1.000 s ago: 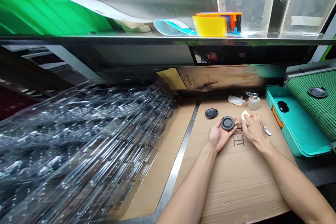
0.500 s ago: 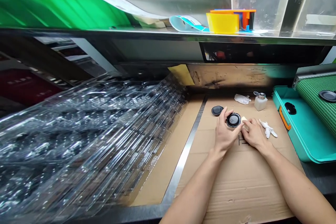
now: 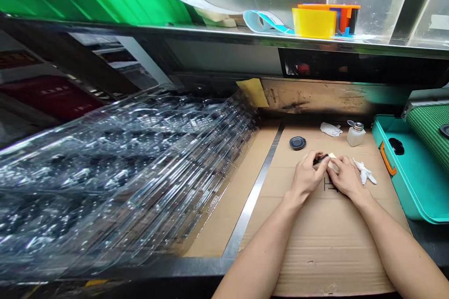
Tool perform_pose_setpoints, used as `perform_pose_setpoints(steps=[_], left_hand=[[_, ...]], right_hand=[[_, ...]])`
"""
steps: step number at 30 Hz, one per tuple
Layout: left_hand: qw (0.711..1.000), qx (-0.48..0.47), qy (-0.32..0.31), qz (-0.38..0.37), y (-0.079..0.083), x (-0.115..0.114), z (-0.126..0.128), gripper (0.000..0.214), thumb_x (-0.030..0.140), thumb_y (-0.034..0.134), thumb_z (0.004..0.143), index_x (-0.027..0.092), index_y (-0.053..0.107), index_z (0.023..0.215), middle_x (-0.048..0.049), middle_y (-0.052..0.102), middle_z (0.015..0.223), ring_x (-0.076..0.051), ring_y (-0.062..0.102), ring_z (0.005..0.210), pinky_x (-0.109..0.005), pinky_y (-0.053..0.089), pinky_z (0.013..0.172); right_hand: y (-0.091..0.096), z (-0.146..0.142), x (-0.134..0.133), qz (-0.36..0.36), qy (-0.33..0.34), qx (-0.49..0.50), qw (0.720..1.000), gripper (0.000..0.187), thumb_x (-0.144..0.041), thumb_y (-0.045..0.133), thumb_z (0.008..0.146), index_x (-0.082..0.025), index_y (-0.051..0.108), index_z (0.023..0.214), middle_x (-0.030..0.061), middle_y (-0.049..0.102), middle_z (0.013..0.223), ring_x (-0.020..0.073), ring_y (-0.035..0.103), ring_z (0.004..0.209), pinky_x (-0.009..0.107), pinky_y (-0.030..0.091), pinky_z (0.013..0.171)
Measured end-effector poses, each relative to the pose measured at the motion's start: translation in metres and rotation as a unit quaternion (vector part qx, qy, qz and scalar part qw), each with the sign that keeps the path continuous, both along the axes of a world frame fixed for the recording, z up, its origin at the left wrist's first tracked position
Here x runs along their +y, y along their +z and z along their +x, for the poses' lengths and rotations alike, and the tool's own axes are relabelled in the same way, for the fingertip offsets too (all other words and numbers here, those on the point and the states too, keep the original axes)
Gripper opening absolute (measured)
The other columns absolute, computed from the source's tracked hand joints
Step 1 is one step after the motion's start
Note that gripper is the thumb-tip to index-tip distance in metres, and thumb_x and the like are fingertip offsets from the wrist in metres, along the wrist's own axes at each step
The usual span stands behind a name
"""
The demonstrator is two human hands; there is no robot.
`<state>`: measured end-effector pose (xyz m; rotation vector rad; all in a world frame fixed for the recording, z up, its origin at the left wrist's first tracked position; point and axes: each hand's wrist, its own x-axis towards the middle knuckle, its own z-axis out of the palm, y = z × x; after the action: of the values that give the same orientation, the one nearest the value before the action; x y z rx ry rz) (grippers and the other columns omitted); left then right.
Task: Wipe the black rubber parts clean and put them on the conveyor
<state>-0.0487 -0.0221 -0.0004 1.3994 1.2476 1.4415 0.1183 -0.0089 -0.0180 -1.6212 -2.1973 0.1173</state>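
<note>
A: Hidden?
B: Most of blk disc (image 3: 320, 159), behind L hand (image 3: 306, 172); most of cream pad (image 3: 332, 155), behind R hand (image 3: 345, 176). Cut off at R frame edge: 2nd disc (image 3: 445, 130) on green belt (image 3: 428, 120).
A: Hands?
B: L: pinching blk disc. R: pinching cream pad, can't see exact grip.
A: Disc pos. + look?
B: Betw. hands, above cardboard (image 3: 315, 252). Dark, thin, tilted nr. edge-on; can't read face.

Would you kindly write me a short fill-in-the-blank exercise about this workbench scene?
1. The left hand holds a dark part, and the pale pad is held in the ____.
2. The turquoise bin has a handle coloured ____.
3. The small bottle stands on a sheet of brown ____.

Missing words: right hand; orange; cardboard.
</note>
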Motion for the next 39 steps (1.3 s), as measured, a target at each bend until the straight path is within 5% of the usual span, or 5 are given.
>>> perform_pose_setpoints(steps=[5,15,22,32,39], left_hand=[[0.983,0.115,0.054,-0.132,-0.015,0.013,-0.020,0.022,0.045,0.075,0.079,0.027,0.064,0.073,-0.0111,0.068,0.083,-0.038,0.055,0.124,-0.043,0.035,0.107],[0.971,0.220,-0.042,-0.083,-0.020,0.012,-0.043,0.050,0.046,0.089,0.056,0.025,0.072,0.098,-0.0103,0.062,0.110,-0.035,0.061,0.108,-0.039,0.039,0.105],[0.889,0.451,0.066,-0.048,0.007,0.070,-0.092,0.071,0.040,0.076,0.071,0.018,0.057,0.136,-0.0164,0.059,0.127,-0.037,0.053,0.121,-0.045,0.039,0.106],[0.826,0.547,-0.079,-0.111,0.008,0.131,-0.091,0.082,0.054,0.075,0.064,0.013,0.058,0.134,-0.0202,0.059,0.138,-0.034,0.058,0.125,-0.039,0.043,0.106],[0.812,0.555,-0.099,-0.153,0.029,0.129,-0.074,0.054,0.063,0.075,0.053,0.029,0.068,0.095,0.0045,0.078,0.091,-0.030,0.070,0.099,-0.040,0.053,0.092]], right_hand=[[0.000,-0.001,0.000,0.001,-0.005,-0.001,1.000,0.028,-0.039,0.056,0.095,-0.027,0.068,0.117,0.0068,0.061,0.106,0.0238,0.053,0.104,0.034,0.037,0.092],[0.002,-0.001,-0.002,-0.013,-0.014,-0.008,1.000,0.030,-0.042,0.054,0.096,-0.028,0.067,0.119,0.0071,0.061,0.109,0.0237,0.053,0.101,0.035,0.038,0.091],[0.001,-0.004,-0.004,-0.013,-0.013,-0.008,1.000,0.026,-0.042,0.054,0.096,-0.026,0.068,0.111,0.0084,0.061,0.107,0.0256,0.053,0.106,0.037,0.039,0.091],[0.004,-0.009,-0.003,-0.037,-0.015,0.001,0.999,0.028,-0.039,0.058,0.092,-0.022,0.067,0.113,0.0125,0.062,0.113,0.0290,0.055,0.107,0.042,0.045,0.089],[0.046,0.020,-0.108,0.158,0.079,0.076,0.981,0.031,-0.035,0.058,0.093,-0.030,0.061,0.123,0.0079,0.062,0.122,0.0239,0.059,0.105,0.039,0.051,0.087]])
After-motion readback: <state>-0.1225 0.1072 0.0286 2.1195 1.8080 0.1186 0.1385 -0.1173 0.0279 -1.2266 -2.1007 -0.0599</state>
